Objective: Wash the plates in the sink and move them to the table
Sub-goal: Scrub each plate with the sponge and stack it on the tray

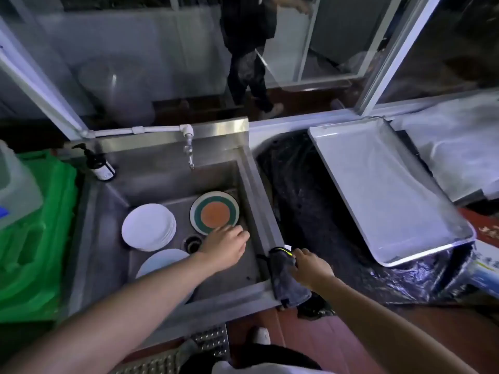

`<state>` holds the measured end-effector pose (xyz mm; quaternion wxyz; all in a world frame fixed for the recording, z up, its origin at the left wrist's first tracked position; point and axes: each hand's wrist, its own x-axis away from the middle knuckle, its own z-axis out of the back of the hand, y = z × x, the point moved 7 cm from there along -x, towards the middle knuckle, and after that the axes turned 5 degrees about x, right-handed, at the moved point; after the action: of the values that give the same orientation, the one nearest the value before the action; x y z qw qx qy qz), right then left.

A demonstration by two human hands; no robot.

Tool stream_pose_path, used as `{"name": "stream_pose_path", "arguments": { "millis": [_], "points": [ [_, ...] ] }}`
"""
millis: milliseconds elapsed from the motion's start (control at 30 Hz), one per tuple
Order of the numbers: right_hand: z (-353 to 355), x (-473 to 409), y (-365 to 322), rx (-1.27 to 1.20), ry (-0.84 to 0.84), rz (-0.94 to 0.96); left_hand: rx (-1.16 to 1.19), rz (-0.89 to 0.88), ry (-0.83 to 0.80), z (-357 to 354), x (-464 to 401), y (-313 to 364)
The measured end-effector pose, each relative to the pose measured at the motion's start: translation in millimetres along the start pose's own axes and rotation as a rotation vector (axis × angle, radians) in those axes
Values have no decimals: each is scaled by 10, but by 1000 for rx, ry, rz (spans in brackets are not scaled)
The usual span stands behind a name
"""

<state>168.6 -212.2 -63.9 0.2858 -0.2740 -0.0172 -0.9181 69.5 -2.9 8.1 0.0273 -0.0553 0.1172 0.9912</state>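
At the left of the frame, a steel sink (pixel 167 168) holds a stack of white plates (pixel 148 226), with another white plate (pixel 162 261) just below it. Right of the stack, near the sink's right wall, lies a round plate with green and orange rings (pixel 214 213). The left hand (pixel 225 248), fingers relaxed and holding nothing, touches its lower edge, so it is nearer. The right hand (pixel 310 265) pinches a dark cloth (pixel 286 279) draped over the sink's right rim. Further right, a white tray (pixel 391 190) rests on the surface, with open room.
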Motion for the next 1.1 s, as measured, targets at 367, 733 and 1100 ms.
{"name": "stream_pose_path", "arguments": {
  "millis": [367,733,1100],
  "points": [
    [-695,-131,112,-98,-127,-166,46,90,-224,-571,438,209],
    [-149,-199,-490,-217,-182,122,277,362,-300,-338,381,-70],
    [502,-148,-1859,-822,-105,252,1518,1143,9,-143,919,-716]
  ]
}}
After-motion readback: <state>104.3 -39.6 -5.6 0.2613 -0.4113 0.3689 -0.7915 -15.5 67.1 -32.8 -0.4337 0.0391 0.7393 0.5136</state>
